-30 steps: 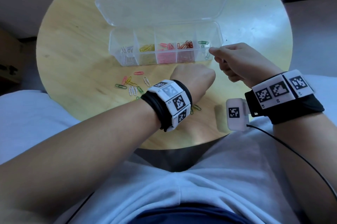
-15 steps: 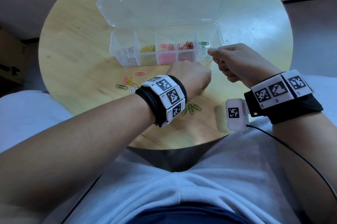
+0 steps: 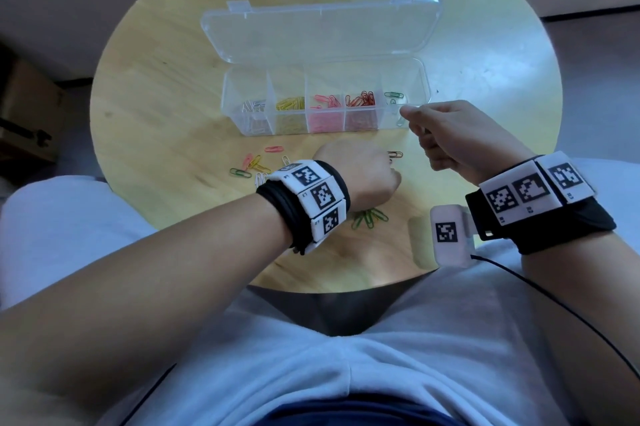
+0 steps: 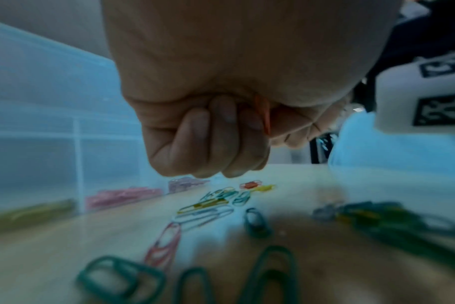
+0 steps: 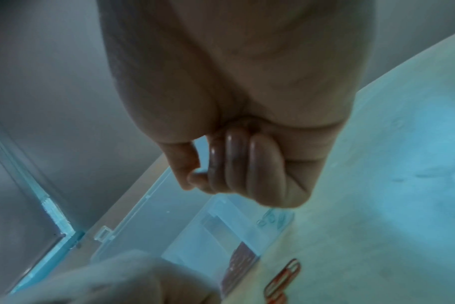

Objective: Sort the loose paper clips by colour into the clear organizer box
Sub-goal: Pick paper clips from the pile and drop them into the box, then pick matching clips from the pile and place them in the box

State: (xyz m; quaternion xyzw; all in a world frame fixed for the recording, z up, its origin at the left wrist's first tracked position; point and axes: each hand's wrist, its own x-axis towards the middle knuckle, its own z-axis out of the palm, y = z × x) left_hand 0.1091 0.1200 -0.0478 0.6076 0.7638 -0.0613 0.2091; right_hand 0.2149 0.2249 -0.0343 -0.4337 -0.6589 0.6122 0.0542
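Observation:
The clear organizer box (image 3: 420,79) stands open on the round wooden table (image 3: 156,79), with silver, yellow, pink, red and green clips in separate compartments. My left hand (image 3: 363,176) is a fist resting just in front of the box. In the left wrist view its curled fingers (image 4: 221,144) hold an orange-red clip (image 4: 264,115) against the palm. My right hand (image 3: 405,112) hovers at the front right corner of the green compartment (image 3: 394,94). Its fingers are curled, thumb tip against the index finger (image 5: 195,176); no clip shows between them.
Loose clips of mixed colours (image 3: 252,165) lie left of my left wrist. A green bunch (image 3: 369,217) lies under that wrist, and one dark red clip (image 3: 394,155) sits between my hands. The box lid (image 3: 322,30) lies flat behind the box.
My left fist has drawn back a little toward me, uncovering the dark red clip. My right hand has stayed at the green compartment and dropped slightly.

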